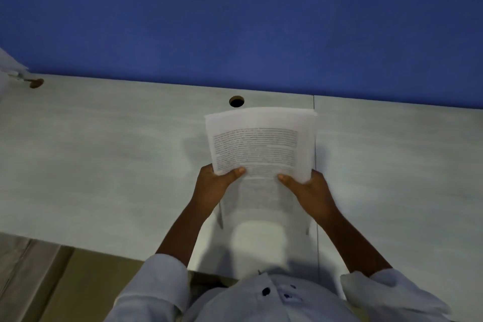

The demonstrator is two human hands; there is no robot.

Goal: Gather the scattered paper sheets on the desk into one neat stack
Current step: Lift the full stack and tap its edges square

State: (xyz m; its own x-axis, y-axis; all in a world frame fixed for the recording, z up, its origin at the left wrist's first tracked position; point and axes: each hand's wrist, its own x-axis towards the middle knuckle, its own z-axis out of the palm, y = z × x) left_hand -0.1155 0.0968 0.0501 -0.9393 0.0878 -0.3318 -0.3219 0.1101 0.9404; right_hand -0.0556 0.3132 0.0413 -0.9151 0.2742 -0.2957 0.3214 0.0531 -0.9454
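Thumbs on top, the left hand [214, 183] and right hand [308, 188] are gripping the lower corners of the white printed paper stack [261, 138], holding it tilted over the pale grey laminate desk [104, 151]. Loosening slightly while tapping its bottom edge would probably square the sheets.

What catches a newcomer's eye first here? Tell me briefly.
The papers, printed side to the camera, are held up mid-frame over the desk. The left hand and right hand grip their lower corners. Behind, a blue wall fills the top.
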